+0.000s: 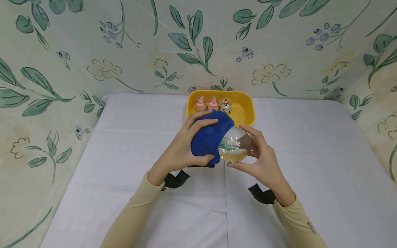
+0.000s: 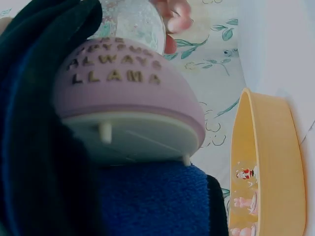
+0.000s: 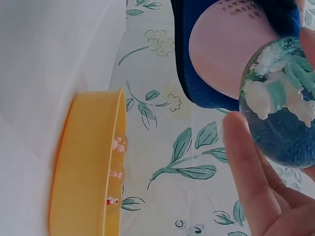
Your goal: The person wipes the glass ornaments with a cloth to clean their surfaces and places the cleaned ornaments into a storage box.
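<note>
A snow globe with a clear glass ball (image 1: 237, 146) and a pink base (image 2: 123, 98) is held tilted between both hands. White llama-like figures (image 3: 278, 96) show inside the glass, and raised letters on the base include "ALWAYS" and "LLAMA". My left hand (image 1: 178, 150) grips a blue cloth (image 1: 206, 139), dark on its other side, wrapped around the base. My right hand (image 1: 263, 158) holds the glass ball from the right between thumb and fingers. From the head view the base is hidden by the cloth; its pale underside (image 2: 147, 140) shows in the left wrist view.
Behind the hands, a yellow tray (image 1: 250, 108) stands on the white-covered table (image 1: 304, 148). Three small globes sit at its left: two pink ones (image 1: 200, 103) and one with a red-and-white figure (image 1: 225, 105). Leaf-patterned fabric (image 1: 198, 65) hangs behind the table.
</note>
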`<state>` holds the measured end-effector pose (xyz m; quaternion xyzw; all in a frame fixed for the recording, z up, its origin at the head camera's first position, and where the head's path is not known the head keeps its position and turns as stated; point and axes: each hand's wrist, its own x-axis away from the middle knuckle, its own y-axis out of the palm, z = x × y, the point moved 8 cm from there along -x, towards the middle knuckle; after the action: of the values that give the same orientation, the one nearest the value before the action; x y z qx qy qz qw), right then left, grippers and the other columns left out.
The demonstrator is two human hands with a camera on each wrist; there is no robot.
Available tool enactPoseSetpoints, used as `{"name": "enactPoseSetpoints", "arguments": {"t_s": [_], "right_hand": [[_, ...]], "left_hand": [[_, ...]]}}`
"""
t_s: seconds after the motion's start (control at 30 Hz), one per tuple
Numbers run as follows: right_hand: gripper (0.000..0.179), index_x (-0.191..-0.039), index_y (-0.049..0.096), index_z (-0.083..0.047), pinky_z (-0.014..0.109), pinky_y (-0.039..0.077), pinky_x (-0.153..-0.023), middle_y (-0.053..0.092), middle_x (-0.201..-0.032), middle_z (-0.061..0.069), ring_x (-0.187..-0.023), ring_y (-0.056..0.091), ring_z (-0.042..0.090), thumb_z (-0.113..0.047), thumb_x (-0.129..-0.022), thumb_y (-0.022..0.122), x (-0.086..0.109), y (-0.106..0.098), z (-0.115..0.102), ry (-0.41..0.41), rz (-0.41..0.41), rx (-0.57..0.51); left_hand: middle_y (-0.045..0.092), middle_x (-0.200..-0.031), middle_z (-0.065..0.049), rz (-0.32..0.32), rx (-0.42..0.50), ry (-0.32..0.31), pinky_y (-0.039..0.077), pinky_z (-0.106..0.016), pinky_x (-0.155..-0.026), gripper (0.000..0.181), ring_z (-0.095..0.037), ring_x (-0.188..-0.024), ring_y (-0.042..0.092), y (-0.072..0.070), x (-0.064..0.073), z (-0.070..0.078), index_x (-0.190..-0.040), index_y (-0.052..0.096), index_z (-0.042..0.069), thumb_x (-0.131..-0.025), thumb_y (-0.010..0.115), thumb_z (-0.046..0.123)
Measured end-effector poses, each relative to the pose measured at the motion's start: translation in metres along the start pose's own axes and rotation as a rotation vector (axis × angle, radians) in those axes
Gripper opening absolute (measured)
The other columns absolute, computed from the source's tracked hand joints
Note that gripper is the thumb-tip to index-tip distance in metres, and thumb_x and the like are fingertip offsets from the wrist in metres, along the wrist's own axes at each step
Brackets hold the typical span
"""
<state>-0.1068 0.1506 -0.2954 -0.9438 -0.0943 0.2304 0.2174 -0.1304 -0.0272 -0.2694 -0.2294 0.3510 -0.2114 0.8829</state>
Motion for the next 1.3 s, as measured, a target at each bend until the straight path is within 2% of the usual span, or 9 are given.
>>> {"name": "enactPoseSetpoints", "arguments": {"t_s": [0.13, 0.3, 0.47, 0.67, 0.8, 0.93, 1.03, 1.17, 1.3], "right_hand": [[0.101, -0.139, 0.037, -0.002, 0.017, 0.048, -0.084, 0.054, -0.126, 0.015, -0.104, 0.054, 0.021, 0.008, -0.053, 0.090, 0.000, -0.003, -0.004, -0.076, 0.037, 0.064], [0.093, -0.132, 0.041, 0.005, 0.017, 0.048, -0.084, 0.058, -0.115, 0.015, -0.096, 0.055, 0.015, 0.013, -0.052, 0.088, 0.001, -0.005, -0.003, -0.084, 0.088, -0.012], [0.077, -0.124, 0.045, 0.007, 0.017, 0.050, -0.077, 0.060, -0.111, 0.014, -0.089, 0.058, 0.013, 0.011, -0.059, 0.085, 0.003, -0.004, 0.005, 0.034, 0.140, -0.088], [0.053, -0.114, 0.049, 0.003, 0.018, 0.048, -0.063, 0.064, -0.098, 0.013, -0.079, 0.060, 0.014, -0.003, -0.072, 0.080, 0.006, -0.002, 0.016, 0.241, 0.177, -0.118], [0.056, -0.123, 0.046, -0.002, 0.020, 0.049, -0.060, 0.064, -0.097, 0.016, -0.073, 0.060, 0.014, -0.012, -0.078, 0.077, 0.007, 0.001, 0.019, 0.311, 0.138, -0.111], [0.084, -0.145, 0.033, -0.015, 0.021, 0.052, -0.073, 0.059, -0.110, 0.017, -0.087, 0.061, 0.018, -0.004, -0.076, 0.079, 0.003, 0.005, 0.012, 0.227, 0.024, -0.131], [0.098, -0.149, 0.028, -0.018, 0.023, 0.053, -0.079, 0.057, -0.111, 0.017, -0.091, 0.062, 0.018, 0.006, -0.070, 0.082, 0.000, 0.005, 0.004, 0.115, -0.033, -0.114], [0.098, -0.143, 0.037, -0.008, 0.020, 0.051, -0.080, 0.058, -0.115, 0.014, -0.095, 0.060, 0.012, 0.009, -0.060, 0.086, -0.002, -0.001, -0.004, -0.013, 0.000, -0.010], [0.094, -0.134, 0.041, 0.002, 0.016, 0.049, -0.080, 0.057, -0.118, 0.014, -0.095, 0.055, 0.012, 0.011, -0.053, 0.088, -0.003, -0.005, -0.008, -0.086, 0.059, 0.001]], "left_hand": [[0.026, -0.149, -0.004, -0.015, 0.026, 0.001, 0.042, -0.047, -0.098, 0.075, -0.026, -0.130, 0.034, 0.001, 0.001, 0.001, -0.136, 0.043, 0.016, -0.070, 0.079, 0.026], [0.025, -0.149, -0.005, -0.021, -0.027, 0.004, 0.043, -0.046, -0.097, 0.078, -0.027, -0.130, 0.035, 0.004, 0.001, 0.005, -0.136, 0.042, 0.017, -0.070, 0.081, 0.026], [0.025, -0.149, -0.007, -0.018, -0.090, 0.018, 0.045, -0.044, -0.096, 0.080, -0.029, -0.130, 0.036, 0.007, 0.001, 0.008, -0.137, 0.042, 0.017, -0.069, 0.084, 0.025], [0.027, -0.149, -0.009, 0.002, -0.152, 0.041, 0.044, -0.044, -0.097, 0.081, -0.030, -0.131, 0.035, 0.010, 0.002, 0.010, -0.136, 0.043, 0.017, -0.068, 0.085, 0.028], [0.027, -0.149, -0.008, 0.010, -0.148, 0.034, 0.044, -0.044, -0.097, 0.080, -0.029, -0.132, 0.035, 0.010, 0.002, 0.007, -0.136, 0.043, 0.017, -0.068, 0.084, 0.027], [0.026, -0.149, -0.006, 0.011, -0.097, 0.009, 0.044, -0.046, -0.096, 0.080, -0.028, -0.131, 0.034, 0.006, 0.001, 0.001, -0.136, 0.043, 0.017, -0.069, 0.084, 0.025], [0.025, -0.150, -0.005, 0.007, -0.033, -0.009, 0.043, -0.047, -0.097, 0.079, -0.028, -0.131, 0.034, 0.001, 0.001, -0.002, -0.137, 0.042, 0.017, -0.070, 0.083, 0.023], [0.027, -0.149, -0.004, -0.005, 0.060, -0.021, 0.042, -0.048, -0.098, 0.077, -0.026, -0.130, 0.034, -0.002, 0.001, -0.003, -0.137, 0.042, 0.016, -0.071, 0.080, 0.023], [0.027, -0.147, -0.004, -0.017, 0.083, -0.021, 0.042, -0.046, -0.098, 0.076, -0.025, -0.129, 0.035, 0.001, 0.002, -0.002, -0.137, 0.041, 0.016, -0.071, 0.078, 0.026]]}}
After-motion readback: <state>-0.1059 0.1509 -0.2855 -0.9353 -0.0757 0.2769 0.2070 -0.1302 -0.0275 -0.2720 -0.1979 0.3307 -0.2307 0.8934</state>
